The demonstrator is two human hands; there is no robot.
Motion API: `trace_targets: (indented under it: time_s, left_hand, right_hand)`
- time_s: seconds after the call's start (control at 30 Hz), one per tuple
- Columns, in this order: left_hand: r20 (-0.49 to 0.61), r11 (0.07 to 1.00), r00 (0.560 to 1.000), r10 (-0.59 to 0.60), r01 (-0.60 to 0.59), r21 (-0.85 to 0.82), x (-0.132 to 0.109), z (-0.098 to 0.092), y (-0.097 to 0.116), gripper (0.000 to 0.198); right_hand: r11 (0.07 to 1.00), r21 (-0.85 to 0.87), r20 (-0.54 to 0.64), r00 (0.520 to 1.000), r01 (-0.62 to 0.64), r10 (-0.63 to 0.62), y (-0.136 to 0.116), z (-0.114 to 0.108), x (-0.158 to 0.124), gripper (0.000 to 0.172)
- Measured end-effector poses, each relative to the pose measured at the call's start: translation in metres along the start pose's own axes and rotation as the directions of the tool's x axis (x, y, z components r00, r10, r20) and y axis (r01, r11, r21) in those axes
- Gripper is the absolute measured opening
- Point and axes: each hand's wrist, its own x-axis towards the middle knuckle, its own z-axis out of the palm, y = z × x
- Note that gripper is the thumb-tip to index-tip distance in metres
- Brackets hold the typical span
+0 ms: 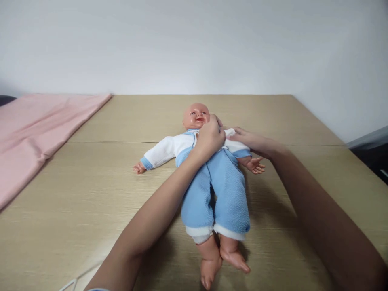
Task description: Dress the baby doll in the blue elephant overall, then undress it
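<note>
A baby doll (226, 190) in a white and light-blue suit lies on its back on the wooden table (91, 190), head toward the wall, bare feet toward me. My left hand (209, 139) rests on the doll's chest just below the chin, fingers curled and pinching the cloth at the collar. My right hand (251, 141) lies on the doll's shoulder at its right-hand side, fingers closed on the white sleeve fabric. The doll's other arm stretches out to the left.
A pink cloth (39, 129) is spread over the table's far left part. The white wall rises just behind the table. A dark object (372, 155) sits beyond the table's right edge. A thin white cord (72, 281) shows at the front edge.
</note>
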Motion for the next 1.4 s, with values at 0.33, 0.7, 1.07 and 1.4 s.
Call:
trace_targets:
  time_s: [0.33, 0.7, 1.07, 1.4]
  left_hand:
    - [-0.013, 0.998, 1.000, -0.006, 0.007, 0.067, -0.008, -0.003, 0.006, 0.034]
    - [-0.044, 1.000, 0.999, 0.015, -0.014, 0.009, -0.009, 0.000, 0.002, 0.020]
    - [-0.065, 0.997, 0.995, 0.080, -0.079, 0.024, -0.009, 0.004, -0.001, 0.017]
    - [-0.101, 0.980, 0.976, 0.195, -0.197, -0.009, -0.011, 0.002, -0.013, 0.022]
  right_hand:
    - [0.858, -0.501, 0.227, 0.940, -0.112, 0.255, 0.010, -0.075, -0.019, 0.052]
    - [0.873, -0.488, 0.141, 0.988, 0.017, 0.060, 0.057, -0.068, -0.024, 0.069]
    - [0.824, -0.433, -0.019, 0.911, 0.364, -0.412, 0.044, -0.009, -0.012, 0.077]
    - [0.672, -0.619, -0.148, 0.781, 0.406, -0.607, 0.041, 0.005, -0.030, 0.048]
